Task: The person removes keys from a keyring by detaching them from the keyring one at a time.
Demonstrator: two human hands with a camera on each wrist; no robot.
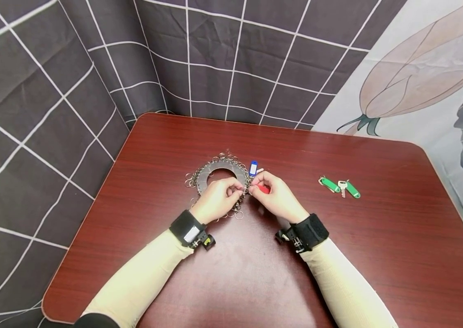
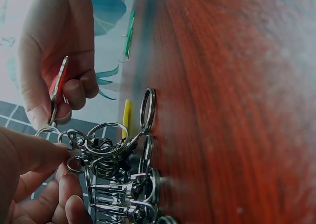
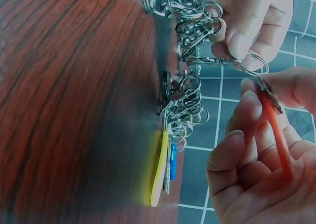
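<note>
Behind blue tag, yellow tag

Both forearms wear long, close-fitting cream sleeves, running right down to the wrists nearest the grey ring holder. The left hand has a broad black wrist strap with a white label and a small black camera block. The right hand carries a matching black strap, clip and buckle showing.
</note>
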